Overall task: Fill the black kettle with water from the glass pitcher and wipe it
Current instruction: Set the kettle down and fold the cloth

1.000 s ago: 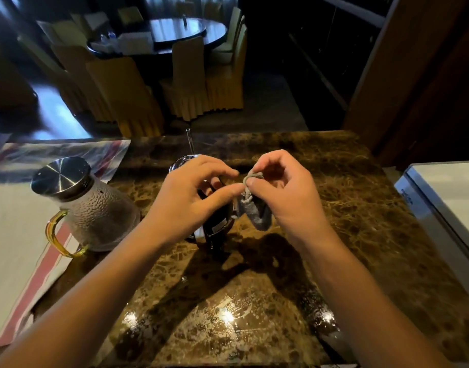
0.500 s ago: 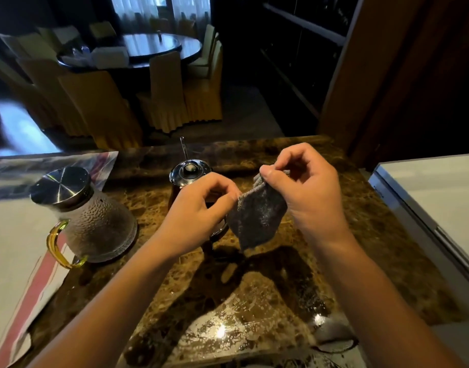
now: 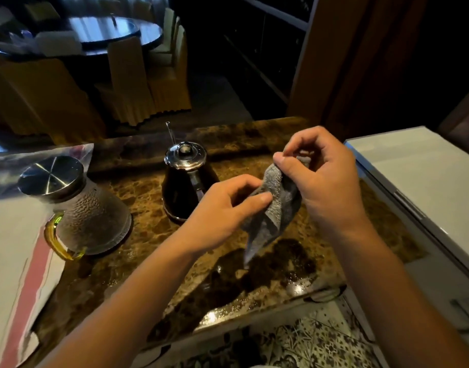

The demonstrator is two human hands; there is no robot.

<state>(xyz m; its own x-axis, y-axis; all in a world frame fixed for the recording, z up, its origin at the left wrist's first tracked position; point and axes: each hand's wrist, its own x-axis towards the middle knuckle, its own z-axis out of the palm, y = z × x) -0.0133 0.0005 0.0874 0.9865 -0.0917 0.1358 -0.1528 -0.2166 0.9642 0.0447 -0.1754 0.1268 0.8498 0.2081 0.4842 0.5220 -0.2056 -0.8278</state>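
Standing lidded at far left, the pitcher (image 3: 76, 208) is untouched; the kettle (image 3: 187, 181) sits capped mid-counter. Your left hand (image 3: 222, 208) and right hand (image 3: 323, 179) both pinch the cloth (image 3: 276, 208). Risk: a bunched cloth could nudge the kettle.

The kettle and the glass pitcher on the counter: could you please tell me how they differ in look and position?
The kettle is dark and glossy; the pitcher is clear, dimpled glass. The kettle's lid has a knob, while the pitcher's steel lid is flat. The pitcher has a yellow handle and stands at the left by the striped cloth; the kettle stands mid-counter, nearer the hands. Both stand upright, lidded and untouched on the marble counter.
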